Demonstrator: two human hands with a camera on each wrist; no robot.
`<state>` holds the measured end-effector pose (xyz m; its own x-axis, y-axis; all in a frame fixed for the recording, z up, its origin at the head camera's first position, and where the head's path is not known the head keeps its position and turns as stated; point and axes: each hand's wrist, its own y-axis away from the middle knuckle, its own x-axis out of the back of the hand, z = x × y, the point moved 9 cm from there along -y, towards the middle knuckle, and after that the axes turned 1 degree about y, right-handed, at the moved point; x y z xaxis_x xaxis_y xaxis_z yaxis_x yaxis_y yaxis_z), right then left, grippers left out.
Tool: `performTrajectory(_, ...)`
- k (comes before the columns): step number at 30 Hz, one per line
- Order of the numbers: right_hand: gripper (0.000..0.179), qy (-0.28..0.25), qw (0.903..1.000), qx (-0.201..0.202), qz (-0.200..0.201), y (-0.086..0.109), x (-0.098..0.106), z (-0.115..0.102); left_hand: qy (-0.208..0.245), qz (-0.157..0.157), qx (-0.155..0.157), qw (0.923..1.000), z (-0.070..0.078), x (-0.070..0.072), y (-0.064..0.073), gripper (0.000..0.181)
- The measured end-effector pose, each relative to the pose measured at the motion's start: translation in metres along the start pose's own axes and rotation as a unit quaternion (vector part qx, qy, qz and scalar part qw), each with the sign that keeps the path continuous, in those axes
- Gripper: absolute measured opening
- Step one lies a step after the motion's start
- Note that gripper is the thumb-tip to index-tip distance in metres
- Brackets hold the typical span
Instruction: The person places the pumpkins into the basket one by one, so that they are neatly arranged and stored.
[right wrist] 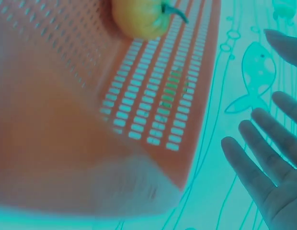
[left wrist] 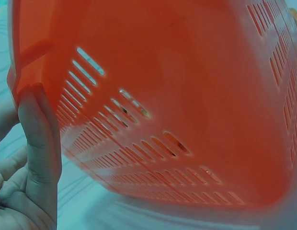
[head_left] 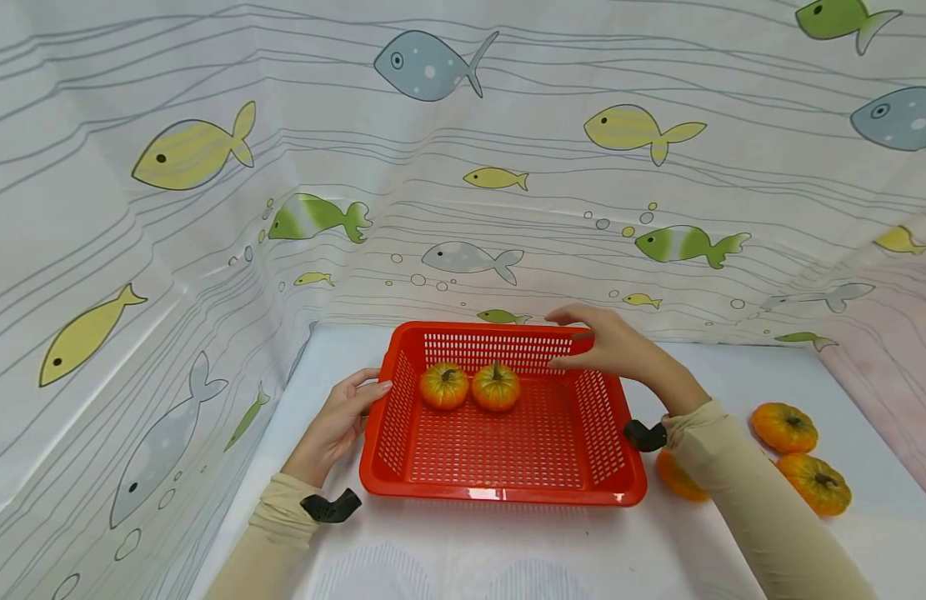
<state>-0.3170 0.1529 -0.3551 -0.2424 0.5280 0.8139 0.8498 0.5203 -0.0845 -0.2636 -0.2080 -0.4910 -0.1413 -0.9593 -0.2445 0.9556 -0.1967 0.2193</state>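
Observation:
A red plastic basket (head_left: 500, 433) with slotted walls stands on the white table, two small orange-yellow pumpkins (head_left: 444, 386) side by side near its back wall. My left hand (head_left: 341, 421) holds the basket's left rim, fingertips tucked under the lip, as the left wrist view shows against the basket wall (left wrist: 187, 72). Over the back right corner hovers my right hand (head_left: 611, 343), with nothing in it. Its fingers look spread and apart from the basket in the right wrist view, where one pumpkin (right wrist: 141, 18) shows inside.
Right of the basket lie more pumpkins: one (head_left: 785, 427) and another (head_left: 815, 483) touching or close together, and a third (head_left: 680, 477) partly hidden by my right sleeve. A fish-patterned curtain (head_left: 402, 167) encloses the table at the back and sides.

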Motion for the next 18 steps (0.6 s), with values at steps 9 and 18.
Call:
performTrajectory(9, 0.066, 0.002, 0.9998, -0.022, 0.0, 0.022, 0.013, 0.024, 0.001, -0.001, -0.002, 1.0, 0.0, 0.0, 0.001, 0.04)
performTrajectory(18, 0.067, 0.017, 0.9984, -0.051, 0.015, 0.046, 0.031, 0.049, 0.001, 0.001, -0.001, 1.0, 0.001, -0.001, 0.001, 0.043)
